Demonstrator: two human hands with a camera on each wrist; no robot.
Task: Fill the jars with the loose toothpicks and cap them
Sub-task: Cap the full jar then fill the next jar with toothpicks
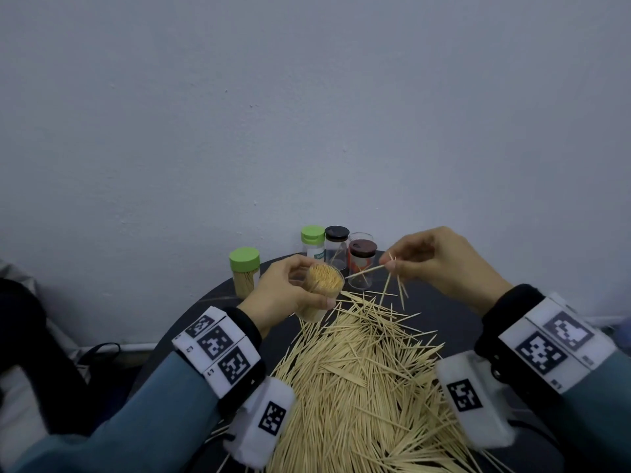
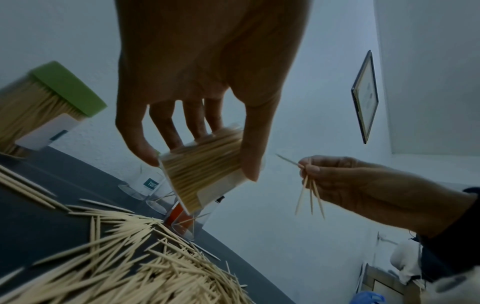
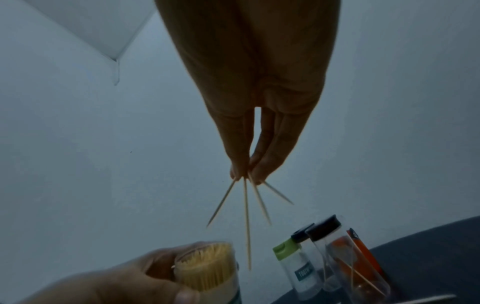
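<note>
Midway, by the look of it. Left hand [image 1: 283,295] wrapped round an uncapped clear jar [image 1: 322,288], lifted off the tabletop [image 1: 218,302] and tilted toward the right, mouth crammed with toothpick ends. Right hand [image 1: 440,264] raised just beside that jar, fingertips [image 3: 257,170] pinching a small fan of toothpicks [image 3: 246,209], about four, points splayed downward and one sticking sideways toward the jar mouth. Not yet inside the jar.

Done so far, judging by how things lie: one green-capped jar [image 1: 244,271] packed full and closed, standing near the far left edge of the tabletop. Held jar seemingly almost full, probably room for only a few more picks before capping; its lid not identifiable in any view.

Left to do: plenty. Huge loose pile [image 1: 358,387] spread across the middle and near side of the tabletop. At the far edge, a cluster of nearly empty jars: a green-lidded one [image 1: 313,242], a dark-lidded one [image 1: 337,245], a brown-lidded one [image 1: 362,268] with an orange label and only a couple of picks inside, and an open clear jar [image 1: 362,237] behind it. All of these likely needing uncapping, filling and recapping.
</note>
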